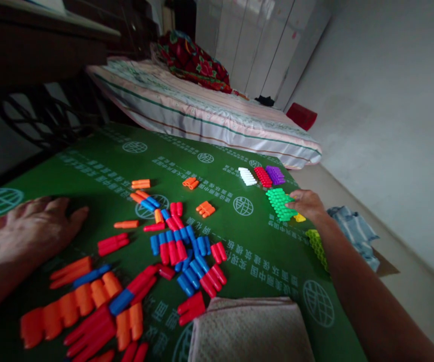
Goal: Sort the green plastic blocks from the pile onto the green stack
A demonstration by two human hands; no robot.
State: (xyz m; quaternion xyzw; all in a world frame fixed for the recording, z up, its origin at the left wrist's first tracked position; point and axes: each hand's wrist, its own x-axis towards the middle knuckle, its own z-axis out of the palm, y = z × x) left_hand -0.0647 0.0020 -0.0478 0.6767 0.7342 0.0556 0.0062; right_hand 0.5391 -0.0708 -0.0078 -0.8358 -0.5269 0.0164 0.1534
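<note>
My left hand (30, 229) lies flat on the green table board (187, 161) at the left, fingers stretched out and holding nothing. Over at the right, my right hand (309, 203) pinches the edge of a green block of joined bullet-shaped plastic pieces (279, 203). A bit of a yellow block (300, 217) shows beneath it. Just beyond stand a white block (247, 176), a red block (263, 177) and a purple block (276, 175) in a row. Nearer me, my right forearm partly covers a lime-green block (317, 245).
Loose orange pieces (68, 306), red pieces (113, 244) and blue pieces (204, 245) are scattered across the left and middle. A folded grey cloth (252, 332) lies at the near edge. Behind the board is a bed (202, 118); a wall (398, 125) rises at right.
</note>
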